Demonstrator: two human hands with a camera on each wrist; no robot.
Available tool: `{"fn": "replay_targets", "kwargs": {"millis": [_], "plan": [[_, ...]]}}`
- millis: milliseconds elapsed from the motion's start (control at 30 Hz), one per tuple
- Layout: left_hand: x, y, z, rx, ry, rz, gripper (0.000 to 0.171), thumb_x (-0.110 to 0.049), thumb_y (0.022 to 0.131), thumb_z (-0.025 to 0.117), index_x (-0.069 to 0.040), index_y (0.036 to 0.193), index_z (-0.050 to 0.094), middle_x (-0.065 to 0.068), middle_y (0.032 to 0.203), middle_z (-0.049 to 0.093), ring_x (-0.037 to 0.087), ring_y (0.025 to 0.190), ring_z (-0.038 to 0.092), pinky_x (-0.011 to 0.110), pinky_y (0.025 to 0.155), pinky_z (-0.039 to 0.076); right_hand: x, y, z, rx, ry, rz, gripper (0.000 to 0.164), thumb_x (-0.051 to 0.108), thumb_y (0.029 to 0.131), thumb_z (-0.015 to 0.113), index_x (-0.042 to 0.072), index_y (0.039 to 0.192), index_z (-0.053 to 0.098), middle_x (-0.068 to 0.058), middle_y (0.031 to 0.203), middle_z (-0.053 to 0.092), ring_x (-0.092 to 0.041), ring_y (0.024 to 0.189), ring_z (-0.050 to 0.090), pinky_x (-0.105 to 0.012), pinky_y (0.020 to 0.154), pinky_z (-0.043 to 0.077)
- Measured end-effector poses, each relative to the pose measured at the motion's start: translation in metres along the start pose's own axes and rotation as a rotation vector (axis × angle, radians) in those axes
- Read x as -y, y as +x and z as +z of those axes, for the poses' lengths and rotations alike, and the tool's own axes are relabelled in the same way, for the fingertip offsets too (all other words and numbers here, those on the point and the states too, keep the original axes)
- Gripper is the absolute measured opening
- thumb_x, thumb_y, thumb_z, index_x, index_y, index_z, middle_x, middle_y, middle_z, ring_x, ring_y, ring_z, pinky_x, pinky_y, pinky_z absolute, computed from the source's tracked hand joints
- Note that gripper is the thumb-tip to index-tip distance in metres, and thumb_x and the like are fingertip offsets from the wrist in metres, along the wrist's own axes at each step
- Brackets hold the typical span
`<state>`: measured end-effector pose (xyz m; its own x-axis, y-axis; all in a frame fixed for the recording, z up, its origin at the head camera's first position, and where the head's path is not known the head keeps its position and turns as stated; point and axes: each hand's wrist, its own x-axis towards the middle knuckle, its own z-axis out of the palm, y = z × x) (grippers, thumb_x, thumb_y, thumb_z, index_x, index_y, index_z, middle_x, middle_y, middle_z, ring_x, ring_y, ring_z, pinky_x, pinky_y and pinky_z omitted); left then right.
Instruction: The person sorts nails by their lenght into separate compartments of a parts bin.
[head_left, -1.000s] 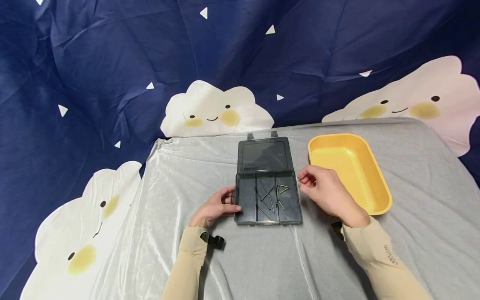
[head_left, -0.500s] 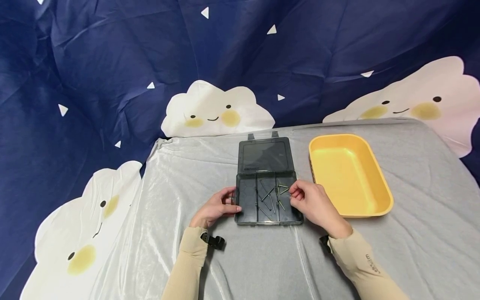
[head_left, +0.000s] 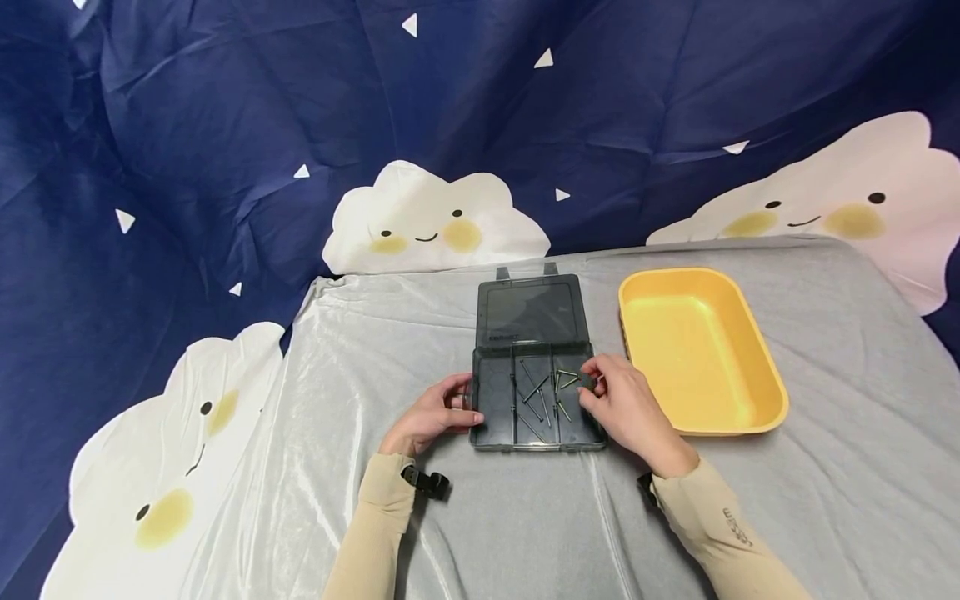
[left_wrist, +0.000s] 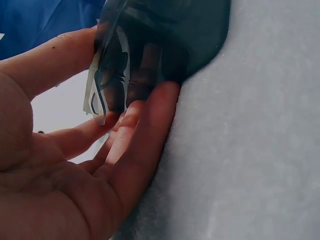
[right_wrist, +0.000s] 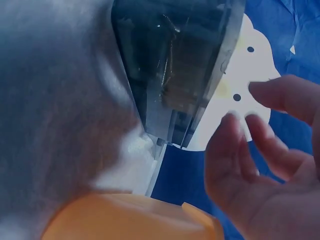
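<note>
A dark see-through plastic storage box (head_left: 492, 400) lies with its lid (head_left: 531, 310) folded back. Two dividers split it into three compartments. Several long screws (head_left: 542, 402) lie in the middle compartment, and shorter brassy screws (head_left: 567, 379) are in the right one. My left hand (head_left: 429, 417) holds the box by its left side, thumb at the top rim and fingers along the wall, as the left wrist view also shows. Over the right compartment is my right hand (head_left: 626, 408); in the right wrist view its thumb and fingers stand apart with nothing between them.
A yellow tub (head_left: 693, 350) stands on the grey cloth (head_left: 517, 517) right of the box, beside my right hand. Behind the table hangs a dark blue curtain (head_left: 247, 125) with cloud prints.
My right hand has moved left and down from beside the tub to over the box's right compartment, and its thumb and fingers have spread. The left hand and box stay put.
</note>
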<state>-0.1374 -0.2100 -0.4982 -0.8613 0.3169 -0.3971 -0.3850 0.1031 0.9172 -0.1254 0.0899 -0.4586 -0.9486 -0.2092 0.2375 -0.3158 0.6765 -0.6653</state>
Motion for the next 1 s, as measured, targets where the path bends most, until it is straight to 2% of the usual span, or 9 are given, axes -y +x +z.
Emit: {"fn": "replay_targets", "kwargs": {"millis": [133, 267, 400, 600, 700, 867, 1000], "plan": [[-0.002, 0.000, -0.001, 0.018, 0.007, -0.006, 0.080, 0.012, 0.077, 0.070, -0.002, 0.147, 0.033, 0.025, 0.130, 0.048, 0.015, 0.095, 0.059, 0.027, 0.083, 0.061, 0.000, 0.001, 0.001, -0.020, 0.041, 0.038, 0.040, 0.010, 0.086, 0.064, -0.002, 0.123, 0.055, -0.020, 0.112, 0.055, -0.032, 0.100, 0.056, -0.044, 0.084, 0.049], [-0.005, 0.002, -0.005, 0.008, 0.032, -0.035, 0.075, 0.006, 0.081, 0.069, -0.003, 0.146, 0.035, 0.023, 0.127, 0.050, 0.016, 0.092, 0.062, 0.033, 0.083, 0.062, 0.001, 0.005, 0.003, -0.004, 0.121, 0.096, 0.054, 0.012, 0.090, 0.060, -0.005, 0.138, 0.041, -0.026, 0.137, 0.042, -0.041, 0.129, 0.041, -0.056, 0.108, 0.037], [-0.010, 0.009, -0.009, -0.059, 0.033, -0.062, 0.061, -0.005, 0.089, 0.065, 0.000, 0.144, 0.038, 0.015, 0.119, 0.055, 0.015, 0.087, 0.063, 0.033, 0.077, 0.063, -0.001, 0.011, 0.008, 0.019, 0.217, 0.201, 0.058, 0.013, 0.094, 0.055, -0.007, 0.144, 0.032, -0.030, 0.144, 0.035, -0.043, 0.135, 0.035, -0.057, 0.114, 0.032], [-0.017, 0.025, -0.011, -0.204, 0.055, 0.016, 0.050, -0.007, 0.093, 0.060, 0.006, 0.138, 0.043, 0.020, 0.119, 0.062, 0.009, 0.082, 0.060, 0.022, 0.070, 0.055, -0.007, 0.022, 0.019, 0.050, 0.472, 0.413, 0.060, 0.012, 0.099, 0.045, -0.007, 0.149, 0.019, -0.029, 0.154, 0.019, -0.040, 0.145, 0.019, -0.050, 0.123, 0.019], [-0.021, 0.034, -0.010, -0.242, 0.076, 0.056, 0.050, -0.007, 0.093, 0.060, 0.006, 0.139, 0.043, 0.025, 0.127, 0.058, 0.011, 0.092, 0.062, 0.022, 0.078, 0.057, -0.009, 0.026, 0.023, 0.043, 0.578, 0.488, 0.060, 0.012, 0.101, 0.041, -0.005, 0.151, 0.014, -0.026, 0.158, 0.013, -0.037, 0.148, 0.013, -0.047, 0.125, 0.016], [-0.026, 0.048, -0.010, -0.248, 0.000, 0.067, 0.055, -0.003, 0.093, 0.059, 0.006, 0.143, 0.037, 0.026, 0.138, 0.050, 0.028, 0.119, 0.057, 0.034, 0.103, 0.052, -0.011, 0.032, 0.025, 0.009, 0.623, 0.539, 0.057, 0.012, 0.102, 0.037, -0.004, 0.152, 0.014, -0.025, 0.158, 0.015, -0.036, 0.147, 0.016, -0.046, 0.125, 0.019], [-0.027, 0.053, -0.009, -0.240, -0.029, 0.065, 0.059, -0.001, 0.092, 0.059, 0.006, 0.145, 0.034, 0.025, 0.140, 0.048, 0.032, 0.124, 0.054, 0.037, 0.107, 0.049, -0.011, 0.037, 0.027, -0.018, 0.665, 0.568, 0.055, 0.010, 0.102, 0.035, -0.006, 0.151, 0.015, -0.026, 0.157, 0.018, -0.036, 0.147, 0.019, -0.045, 0.124, 0.020]]}}
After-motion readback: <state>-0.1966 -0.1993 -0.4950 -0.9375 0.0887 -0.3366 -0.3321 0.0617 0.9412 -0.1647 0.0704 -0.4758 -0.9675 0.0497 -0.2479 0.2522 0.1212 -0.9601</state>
